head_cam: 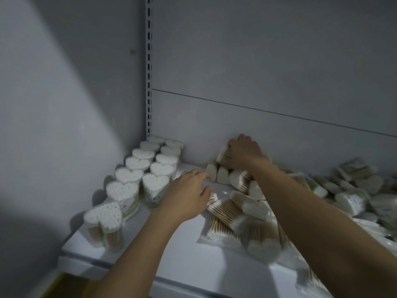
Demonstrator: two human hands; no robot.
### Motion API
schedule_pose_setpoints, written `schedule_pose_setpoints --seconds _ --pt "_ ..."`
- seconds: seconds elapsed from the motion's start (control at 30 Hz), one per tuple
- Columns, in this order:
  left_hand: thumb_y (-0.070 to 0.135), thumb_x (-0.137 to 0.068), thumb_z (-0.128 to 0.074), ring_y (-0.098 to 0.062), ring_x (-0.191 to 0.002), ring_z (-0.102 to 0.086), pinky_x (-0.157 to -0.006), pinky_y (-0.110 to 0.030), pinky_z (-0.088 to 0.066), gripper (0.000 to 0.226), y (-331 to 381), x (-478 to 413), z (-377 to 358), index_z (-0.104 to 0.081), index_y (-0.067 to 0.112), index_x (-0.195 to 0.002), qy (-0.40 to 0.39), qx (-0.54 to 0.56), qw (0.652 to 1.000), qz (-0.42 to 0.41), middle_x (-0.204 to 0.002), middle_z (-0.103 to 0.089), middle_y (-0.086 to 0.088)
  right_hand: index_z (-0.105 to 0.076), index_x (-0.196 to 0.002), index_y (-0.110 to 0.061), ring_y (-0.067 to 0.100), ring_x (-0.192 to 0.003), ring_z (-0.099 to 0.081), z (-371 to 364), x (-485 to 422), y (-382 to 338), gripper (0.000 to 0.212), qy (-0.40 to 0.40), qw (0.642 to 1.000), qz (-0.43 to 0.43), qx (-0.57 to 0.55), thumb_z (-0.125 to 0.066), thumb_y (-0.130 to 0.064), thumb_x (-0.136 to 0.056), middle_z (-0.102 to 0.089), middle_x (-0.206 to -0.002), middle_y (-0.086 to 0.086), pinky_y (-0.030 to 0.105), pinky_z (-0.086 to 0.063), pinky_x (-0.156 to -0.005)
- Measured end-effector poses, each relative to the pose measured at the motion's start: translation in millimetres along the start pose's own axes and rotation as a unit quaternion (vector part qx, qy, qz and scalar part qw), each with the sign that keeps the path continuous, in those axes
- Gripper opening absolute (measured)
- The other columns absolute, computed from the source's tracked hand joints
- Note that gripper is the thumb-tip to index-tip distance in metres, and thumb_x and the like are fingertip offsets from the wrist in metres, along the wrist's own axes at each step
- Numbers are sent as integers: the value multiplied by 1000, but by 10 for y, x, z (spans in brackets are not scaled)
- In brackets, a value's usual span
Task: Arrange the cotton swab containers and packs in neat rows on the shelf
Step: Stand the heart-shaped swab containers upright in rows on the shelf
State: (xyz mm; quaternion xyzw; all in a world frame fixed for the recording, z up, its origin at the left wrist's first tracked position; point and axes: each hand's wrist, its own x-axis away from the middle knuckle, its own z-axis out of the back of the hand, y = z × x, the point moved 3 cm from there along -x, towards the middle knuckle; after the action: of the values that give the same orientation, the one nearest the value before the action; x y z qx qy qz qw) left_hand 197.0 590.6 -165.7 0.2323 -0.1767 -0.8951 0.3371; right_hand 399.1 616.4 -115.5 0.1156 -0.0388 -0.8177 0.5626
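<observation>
Cotton swab containers (129, 176) stood in two neat rows on the shelf (182, 244) at frame left. The packs (227, 214) at right lay heaped, so much was left. The right hand (245, 153) gripped a tipped container (223, 157); the left hand (189, 190) was loose, holding nothing.

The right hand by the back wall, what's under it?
The right hand grips a cotton swab container tipped on its side, wooden sticks showing. The palm covers the rest, so what lies beneath it is hidden.
</observation>
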Motion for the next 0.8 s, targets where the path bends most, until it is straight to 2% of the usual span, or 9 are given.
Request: schedule_pose_setpoints --seconds 0.13,0.2,0.27,0.33,0.4,0.47,0.6,0.7,0.8 --pt "32 -98 -47 -23 -123 -47 -96 -39 -43 46 63 21 45 -38 23 -142 42 6 999 -2 -135 -52 -2 -44 -126 -16 31 -114 -47 117 138 59 55 13 997 -3 -80 -71 -30 -80 -47 -124 11 35 -37 -82" --pt "33 -97 -50 -26 -123 -48 -95 -41 -44 54 118 12 71 -28 24 -146 67 28 997 5 -137 -50 -4 -48 -116 -16 25 -99 -55 290 298 67 49 59 978 -9 -200 -75 -33 -78 -57 -110 4 29 -36 -70" --pt "36 -94 -57 -23 -127 -46 -101 -41 -43 75 151 7 109 -10 30 -152 100 104 989 24 -145 -43 -4 -53 -106 -19 11 -82 -59 456 537 41 47 111 916 -9 -386 -82 -33 -72 -62 -94 -7 25 -39 -62" --pt "40 -88 -67 -16 -129 -45 -104 -40 -42 91 186 21 169 -1 40 -151 141 205 968 28 -148 -39 2 -54 -109 -22 7 -79 -64 554 825 -10 53 136 835 13 -533 -85 -30 -67 -66 -92 -6 22 -48 -64" --pt "41 -82 -73 -8 -121 -50 -100 -37 -47 93 244 64 235 -8 48 -149 165 273 948 19 -139 -47 9 -51 -120 -29 12 -80 -68 561 1078 -79 61 120 775 39 -619 -82 -30 -68 -70 -93 0 26 -55 -67" --pt "37 -82 -74 1 -109 -55 -93 -32 -51 81 299 146 297 -25 46 -146 187 284 940 7 -122 -57 16 -56 -122 -27 13 -78 -68 527 1231 -150 55 121 746 59 -653 -79 -26 -72 -72 -89 1 27 -55 -65" --pt "28 -86 -72 0 -98 -62 -82 -33 -54 46 348 362 366 -56 36 -129 206 250 946 -5 -108 -67 18 -65 -108 -29 18 -73 -68 425 1383 -252 36 144 734 43 -663 -79 -24 -76 -72 -82 1 39 -56 -63" --pt "28 -86 -71 -6 -85 -67 -77 -33 -54 43 318 547 392 -55 49 -120 191 253 948 8 -101 -69 18 -65 -110 -32 17 -77 -69 348 1449 -335 38 123 755 66 -641 -80 -32 -75 -73 -84 -5 46 -57 -71" --pt "30 -88 -70 0 -89 -66 -78 -33 -55 39 240 744 426 -55 44 -121 206 235 949 41 -103 -69 21 -61 -120 -33 13 -78 -68 329 1529 -477 47 98 751 109 -643 -79 -24 -78 -73 -89 -8 45 -57 -74"
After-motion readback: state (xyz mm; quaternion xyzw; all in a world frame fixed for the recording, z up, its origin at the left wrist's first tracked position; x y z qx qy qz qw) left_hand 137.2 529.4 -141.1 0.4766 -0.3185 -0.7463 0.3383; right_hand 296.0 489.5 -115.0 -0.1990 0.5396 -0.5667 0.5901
